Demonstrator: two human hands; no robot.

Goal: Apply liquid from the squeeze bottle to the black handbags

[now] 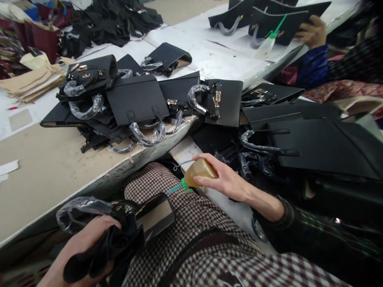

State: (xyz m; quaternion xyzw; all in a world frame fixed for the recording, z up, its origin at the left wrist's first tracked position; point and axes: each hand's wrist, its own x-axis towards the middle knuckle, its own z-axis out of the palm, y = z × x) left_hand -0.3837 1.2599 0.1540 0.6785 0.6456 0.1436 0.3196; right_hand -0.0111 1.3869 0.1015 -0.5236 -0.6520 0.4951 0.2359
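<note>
My left hand [91, 243] is wrapped round a black handbag piece [128, 233] held over my lap, its plastic-wrapped handle sticking up at the left. A tan inner panel shows on the piece's right end. My right hand [217, 176] grips a squeeze bottle [199, 173] of amber liquid, tilted down to the left. The bottle's green cap has a thin teal nozzle, whose tip is at the upper right edge of the black piece; whether it touches is hard to tell.
Black handbags [138, 97] with wrapped handles are piled on the table [54, 165] ahead. More bags [330, 147] lie at my right. A person's hand [313, 32] holds a black bag at the upper right, near a white bottle [266, 48]. Brown sheets [35, 82] are stacked at the left.
</note>
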